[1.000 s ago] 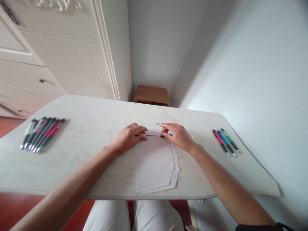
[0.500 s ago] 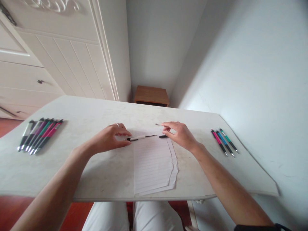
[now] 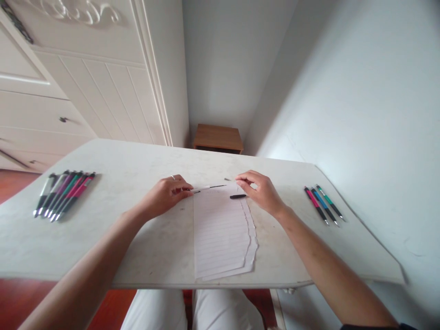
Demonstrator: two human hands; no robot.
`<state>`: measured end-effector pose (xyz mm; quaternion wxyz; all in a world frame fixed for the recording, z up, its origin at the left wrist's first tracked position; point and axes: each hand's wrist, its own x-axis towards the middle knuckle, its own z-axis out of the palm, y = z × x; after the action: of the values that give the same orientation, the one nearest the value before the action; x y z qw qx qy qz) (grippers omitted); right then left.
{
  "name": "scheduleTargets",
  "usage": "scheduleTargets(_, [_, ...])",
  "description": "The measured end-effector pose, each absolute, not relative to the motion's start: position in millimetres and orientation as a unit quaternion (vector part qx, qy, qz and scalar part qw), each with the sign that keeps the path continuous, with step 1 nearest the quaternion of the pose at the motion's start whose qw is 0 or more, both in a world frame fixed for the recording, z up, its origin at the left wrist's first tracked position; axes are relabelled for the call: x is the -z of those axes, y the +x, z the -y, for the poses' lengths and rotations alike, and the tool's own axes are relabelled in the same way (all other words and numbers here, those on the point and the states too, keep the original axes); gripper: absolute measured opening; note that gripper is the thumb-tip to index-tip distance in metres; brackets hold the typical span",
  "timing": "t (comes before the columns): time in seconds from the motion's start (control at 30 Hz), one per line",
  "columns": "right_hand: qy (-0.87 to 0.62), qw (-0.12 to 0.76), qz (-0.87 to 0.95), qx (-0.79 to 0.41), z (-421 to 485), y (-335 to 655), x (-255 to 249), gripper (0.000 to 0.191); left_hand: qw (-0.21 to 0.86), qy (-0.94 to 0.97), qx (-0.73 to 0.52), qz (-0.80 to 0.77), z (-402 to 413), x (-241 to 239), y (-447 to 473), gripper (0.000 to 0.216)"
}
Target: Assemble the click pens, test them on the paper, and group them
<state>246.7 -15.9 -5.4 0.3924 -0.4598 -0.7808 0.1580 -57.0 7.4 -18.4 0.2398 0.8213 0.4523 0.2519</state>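
Observation:
My left hand (image 3: pixel 167 195) rests on the white table (image 3: pixel 144 238), fingers pinched on a thin white pen refill (image 3: pixel 206 187) whose dark tip points right, over the top edge of the lined paper sheets (image 3: pixel 220 233). My right hand (image 3: pixel 259 192) is curled at the paper's top right corner, fingertips together next to a small metal part (image 3: pixel 227 179); whether they hold anything is hidden. A short black pen piece (image 3: pixel 238 196) lies on the paper just below my right fingers.
Several pens (image 3: pixel 63 195) lie in a row at the table's left. Three pens (image 3: pixel 323 204), pink, blue and green, lie at the right near the wall. A wooden stool (image 3: pixel 218 137) stands beyond the table. White cabinet doors are at the left.
The pen came apart: my left hand drew the refill leftward out of it, then lifted it toward the paper's top. The black piece now lies loose on the paper.

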Motion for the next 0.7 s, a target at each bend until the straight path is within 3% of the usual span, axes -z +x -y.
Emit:
scheduleTargets(0.4, [-0.462,0.489,0.671,-0.311,14.2,244.5,6.2,0.02,0.28,0.787,-0.315,-0.451,-6.3,17.5,-42.7,0.033])
scheduleTargets(0.7, [-0.444,0.538,0.618,-0.363,24.3,237.4,-3.7,0.028,0.461,0.707,-0.349,-0.407,4.4,11.1,-30.2,0.04])
